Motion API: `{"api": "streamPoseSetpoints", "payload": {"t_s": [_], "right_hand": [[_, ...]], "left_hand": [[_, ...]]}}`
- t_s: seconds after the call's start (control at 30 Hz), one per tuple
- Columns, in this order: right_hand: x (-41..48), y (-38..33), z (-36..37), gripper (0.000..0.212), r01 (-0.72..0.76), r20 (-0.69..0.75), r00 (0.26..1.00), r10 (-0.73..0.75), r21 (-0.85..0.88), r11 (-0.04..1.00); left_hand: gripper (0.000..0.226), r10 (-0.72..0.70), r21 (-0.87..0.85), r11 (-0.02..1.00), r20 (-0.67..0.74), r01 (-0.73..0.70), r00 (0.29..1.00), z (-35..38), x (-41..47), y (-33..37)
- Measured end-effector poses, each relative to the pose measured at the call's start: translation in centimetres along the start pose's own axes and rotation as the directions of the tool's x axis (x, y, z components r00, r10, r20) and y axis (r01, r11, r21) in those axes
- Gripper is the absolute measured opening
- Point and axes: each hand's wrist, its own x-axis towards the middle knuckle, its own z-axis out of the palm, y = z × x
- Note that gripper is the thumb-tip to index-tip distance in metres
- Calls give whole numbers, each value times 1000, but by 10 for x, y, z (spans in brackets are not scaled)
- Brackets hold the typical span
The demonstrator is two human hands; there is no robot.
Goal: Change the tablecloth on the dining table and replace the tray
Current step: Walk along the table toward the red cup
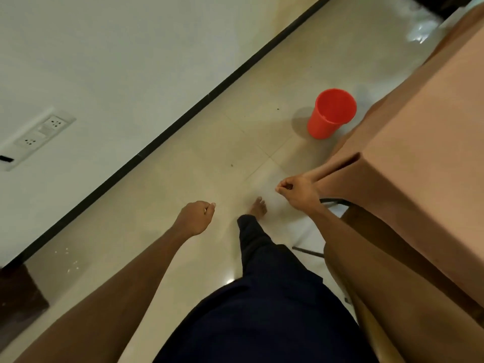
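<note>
Item: brown tablecloth (419, 153), covering the dining table at right, its sides hanging toward the floor (170, 184).
Right hand (297, 192): fingers curled, gripping a fold of the tablecloth drawn out from the near-left table corner.
Left hand (196, 217): closed in a fist, holding nothing, well apart from the cloth, over the floor.
Red cup (331, 113): upright on the floor, just beside the far hanging edge.
Wall socket (39, 134): far left.
Bare foot (258, 206): between the hands.
</note>
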Motion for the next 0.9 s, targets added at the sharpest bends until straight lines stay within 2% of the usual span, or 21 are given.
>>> {"api": "streamPoseSetpoints", "payload": {"t_s": [0.13, 0.23, 0.33, 0.47, 0.6, 0.67, 0.73, 0.8, 0.83, 0.9], "right_hand": [[91, 0, -34, 24, -94, 95, 992, 86, 90, 991], [140, -3, -65, 30, -112, 121, 988, 94, 153, 982], [174, 0, -97, 31, -146, 79, 988, 131, 231, 962], [224, 26, -149, 37, -222, -8, 971, 241, 355, 908], [275, 71, -186, 38, -296, -65, 920, 386, 529, 796], [321, 108, -205, 39, -346, -87, 869, 487, 597, 724], [339, 124, -206, 39, -337, -104, 851, 514, 643, 688], [373, 146, -217, 41, -358, -119, 777, 619, 725, 589], [393, 157, -222, 38, -372, -121, 741, 661, 745, 553], [427, 173, -228, 19, -375, -104, 683, 723, 800, 469]], "left_hand": [[51, -27, 41, 999, 53, 25, 998, -39, 84, 44], [52, -7, 73, 997, 129, -3, 992, -66, 144, 94], [52, 55, 87, 994, 181, -71, 982, -80, 201, 148], [49, 204, 142, 957, 288, -253, 936, -95, 283, 242], [48, 282, 200, 904, 387, -379, 878, -100, 367, 329], [48, 299, 241, 869, 439, -432, 847, -91, 425, 384], [48, 327, 239, 843, 484, -483, 812, -86, 450, 405], [46, 306, 264, 808, 576, -527, 758, -74, 501, 443], [46, 284, 278, 795, 613, -538, 737, -68, 528, 464], [48, 260, 300, 774, 652, -558, 712, -53, 581, 490]]}}
